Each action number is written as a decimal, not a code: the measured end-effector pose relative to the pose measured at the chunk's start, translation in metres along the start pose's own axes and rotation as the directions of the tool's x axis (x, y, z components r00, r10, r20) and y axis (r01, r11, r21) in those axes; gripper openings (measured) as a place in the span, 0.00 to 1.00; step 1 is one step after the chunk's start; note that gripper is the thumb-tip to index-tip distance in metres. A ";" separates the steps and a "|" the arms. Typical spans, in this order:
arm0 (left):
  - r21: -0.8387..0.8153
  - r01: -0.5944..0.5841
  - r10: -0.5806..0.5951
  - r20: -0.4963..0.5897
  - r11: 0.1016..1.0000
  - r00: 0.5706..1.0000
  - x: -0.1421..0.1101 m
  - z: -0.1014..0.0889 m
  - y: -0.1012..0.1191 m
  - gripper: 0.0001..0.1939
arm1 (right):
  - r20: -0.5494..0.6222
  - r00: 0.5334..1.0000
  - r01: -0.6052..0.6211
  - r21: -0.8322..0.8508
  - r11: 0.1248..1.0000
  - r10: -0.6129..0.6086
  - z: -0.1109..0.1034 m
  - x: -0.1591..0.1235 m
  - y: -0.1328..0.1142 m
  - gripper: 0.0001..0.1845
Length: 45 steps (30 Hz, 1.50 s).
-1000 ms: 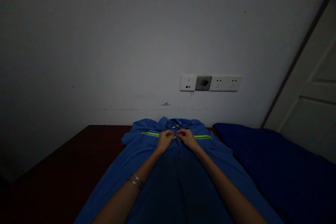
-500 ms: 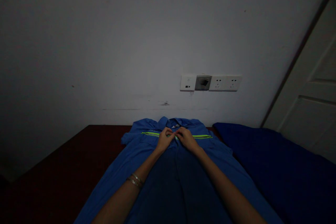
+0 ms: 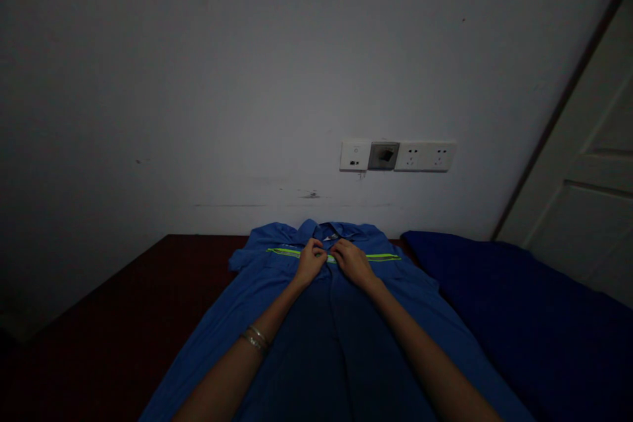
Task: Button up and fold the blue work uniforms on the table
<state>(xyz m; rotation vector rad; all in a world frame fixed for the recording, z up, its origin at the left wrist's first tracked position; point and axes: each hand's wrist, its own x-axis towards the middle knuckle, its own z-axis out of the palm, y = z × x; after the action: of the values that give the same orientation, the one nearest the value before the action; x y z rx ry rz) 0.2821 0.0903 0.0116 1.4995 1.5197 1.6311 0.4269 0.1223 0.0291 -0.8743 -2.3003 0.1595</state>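
Note:
A blue collared work shirt [image 3: 281,277] with a yellow-green stripe across the chest lies spread out, its collar toward the wall. At the stripe, on the front opening below the collar, both hands work close together. My left hand [image 3: 310,262] is closed, thumb and fingers pinching the shirt's front edge. Just to its right, my right hand [image 3: 352,261] pinches the other side of the front, its fingers bent and pointing left. Whatever small part lies between the fingertips is too dark and small to make out. Bracelets circle my left wrist.
The shirt rests on a dark red surface [image 3: 123,316] that meets a pale wall [image 3: 222,79]. A dark blue folded cloth [image 3: 534,316] lies at the right. Sockets and a switch panel [image 3: 395,156] sit on the wall, and a panelled door [image 3: 593,191] stands at far right.
My fingertips, touching half a second ago, have drawn slightly apart, leaving a narrow gap over the stripe. The shirt lies as before.

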 end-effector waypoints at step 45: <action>-0.036 -0.144 0.143 -0.011 0.989 0.990 0.005 0.000 -0.002 0.16 | -0.163 0.986 0.009 0.302 0.953 0.043 0.018 0.006 0.016 0.05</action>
<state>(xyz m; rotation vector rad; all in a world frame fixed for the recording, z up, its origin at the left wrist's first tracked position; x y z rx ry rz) 0.2795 0.0957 0.0116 1.6170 1.4069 1.7382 0.4215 0.1408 0.0134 -0.7203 -2.0429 0.4181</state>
